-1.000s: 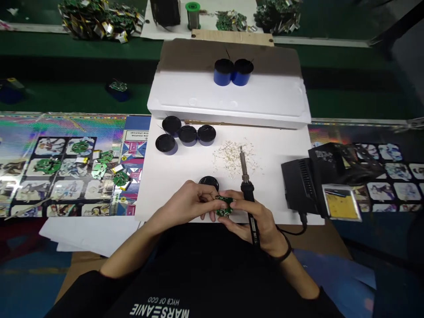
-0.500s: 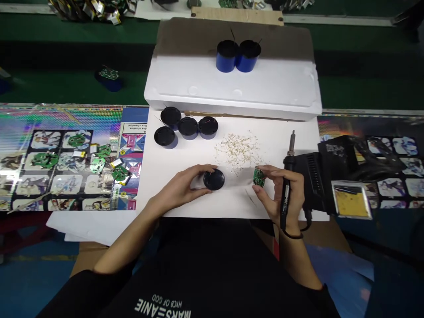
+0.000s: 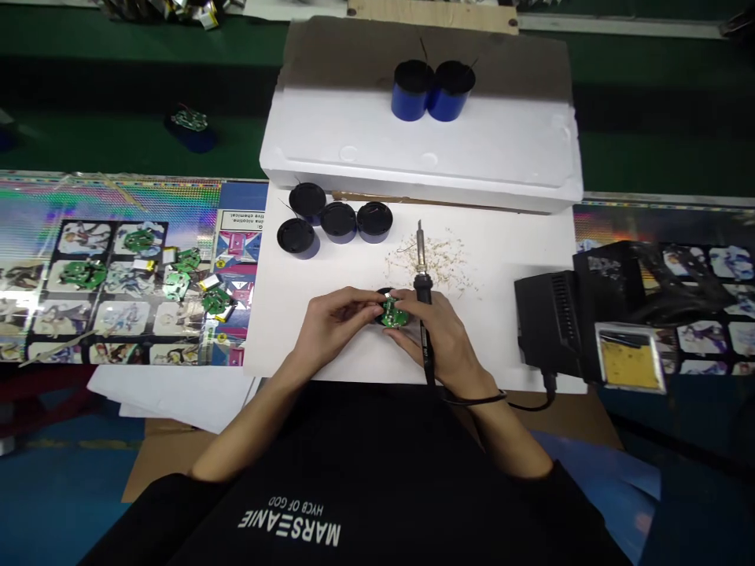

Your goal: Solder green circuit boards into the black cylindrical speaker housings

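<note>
A green circuit board (image 3: 393,314) lies over the mouth of a round black-topped cup (image 3: 384,292), which it mostly covers. My left hand (image 3: 336,324) is closed around the cup's left side, its thumb tip at the board's edge. From the right, the fingers of my right hand (image 3: 443,336) press on the board. That same hand also keeps a soldering iron (image 3: 421,255) in its grip, tip pointing away from me. Just beyond is a scatter of small yellowish wire scraps (image 3: 445,263) on the white work surface (image 3: 495,244).
Several black-topped blue cups (image 3: 338,222) stand at the back left. Two more (image 3: 411,90) are on a white foam block (image 3: 348,134). Circuit boards with batteries (image 3: 177,284) lie left. A black soldering station (image 3: 546,322) and a yellow sponge tray (image 3: 631,358) sit right.
My right hand has moved left, bringing the circuit board onto the cup and carrying the soldering iron along. My left thumb has shifted from the cup's near side to the board's edge.
</note>
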Available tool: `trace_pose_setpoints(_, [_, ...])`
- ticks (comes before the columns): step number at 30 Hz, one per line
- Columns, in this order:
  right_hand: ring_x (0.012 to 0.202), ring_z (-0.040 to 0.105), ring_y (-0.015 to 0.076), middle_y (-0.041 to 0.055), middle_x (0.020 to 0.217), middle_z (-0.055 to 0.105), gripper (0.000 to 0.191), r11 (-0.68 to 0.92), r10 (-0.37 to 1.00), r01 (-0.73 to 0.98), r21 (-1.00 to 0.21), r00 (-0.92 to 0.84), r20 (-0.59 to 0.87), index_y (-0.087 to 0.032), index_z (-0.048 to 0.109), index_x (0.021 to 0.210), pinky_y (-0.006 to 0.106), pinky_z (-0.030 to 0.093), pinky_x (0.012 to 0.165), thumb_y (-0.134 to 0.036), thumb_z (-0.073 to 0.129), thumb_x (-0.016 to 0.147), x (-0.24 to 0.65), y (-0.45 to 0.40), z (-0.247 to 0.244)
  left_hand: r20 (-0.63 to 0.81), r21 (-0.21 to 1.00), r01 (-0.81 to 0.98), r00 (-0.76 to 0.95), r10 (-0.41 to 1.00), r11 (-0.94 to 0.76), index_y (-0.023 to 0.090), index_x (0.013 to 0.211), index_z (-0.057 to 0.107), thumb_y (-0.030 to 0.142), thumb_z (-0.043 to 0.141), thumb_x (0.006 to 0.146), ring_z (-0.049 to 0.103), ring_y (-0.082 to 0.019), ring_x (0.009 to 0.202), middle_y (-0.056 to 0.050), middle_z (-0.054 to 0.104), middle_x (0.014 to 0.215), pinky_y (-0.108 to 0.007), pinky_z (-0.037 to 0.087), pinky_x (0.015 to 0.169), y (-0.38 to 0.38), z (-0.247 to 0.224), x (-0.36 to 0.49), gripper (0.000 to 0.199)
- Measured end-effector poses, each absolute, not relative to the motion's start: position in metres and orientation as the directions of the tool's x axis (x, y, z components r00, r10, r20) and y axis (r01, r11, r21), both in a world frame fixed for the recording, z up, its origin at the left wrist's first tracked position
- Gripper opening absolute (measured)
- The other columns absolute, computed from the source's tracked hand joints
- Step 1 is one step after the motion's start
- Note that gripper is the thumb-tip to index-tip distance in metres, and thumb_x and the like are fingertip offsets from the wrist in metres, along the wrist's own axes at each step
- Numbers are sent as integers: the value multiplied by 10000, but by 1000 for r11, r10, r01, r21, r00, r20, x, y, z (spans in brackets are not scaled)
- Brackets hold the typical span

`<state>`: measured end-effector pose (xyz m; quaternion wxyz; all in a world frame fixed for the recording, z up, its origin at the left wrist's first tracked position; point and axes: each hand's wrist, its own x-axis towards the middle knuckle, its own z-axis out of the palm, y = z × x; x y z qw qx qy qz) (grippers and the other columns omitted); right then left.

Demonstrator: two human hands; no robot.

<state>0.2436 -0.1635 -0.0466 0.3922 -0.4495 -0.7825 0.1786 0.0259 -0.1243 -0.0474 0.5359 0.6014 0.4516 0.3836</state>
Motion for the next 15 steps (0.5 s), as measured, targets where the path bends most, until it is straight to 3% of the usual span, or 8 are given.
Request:
trace_pose_setpoints(3, [1166, 703, 306, 93, 1277, 777, 533, 573, 812, 592, -567, -316, 490, -277, 558, 1407, 508, 593, 996, -212, 812, 943, 241, -157, -49, -100, 995, 45, 218, 971, 93, 179, 1007, 811, 378, 878, 868, 751, -179, 839, -55, 805, 911, -295, 610, 787, -129, -48, 29, 252])
trace_pose_setpoints(9, [1101, 704, 300, 73, 1199, 800, 481, 606, 781, 619, -500, -341, 523, -291, 595, 1350, 497, 564, 953, -267, 834, 934, 242, -152, -51, -77, 997, 41, 262, 962, 69, 188, 947, 806, 358, 838, 910, 709, -165, 832, -53, 789, 914, -292, 557, 760, -127, -45, 29, 177])
trace_pose_setpoints(12, [1167, 691, 315, 72, 1256, 789, 491, 572, 810, 619, -538, -324, 489, -303, 593, 1350, 529, 551, 994, -277, 842, 928, 241, -154, -50, -19, 996, 85, 277, 961, -5, 194, 935, 798, 341, 820, 929, 679, -168, 840, -62, 771, 938, -305, 521, 744, -125, -45, 28, 149])
trace_pose_setpoints(15, [1211, 682, 305, 74, 1295, 771, 468, 513, 855, 532, -674, -245, 457, -301, 592, 1320, 537, 561, 1026, -257, 838, 924, 239, -159, -49, 51, 989, 115, 297, 953, -89, 203, 934, 796, 319, 815, 937, 651, -157, 815, -57, 759, 931, -296, 481, 693, -124, -45, 27, 118])
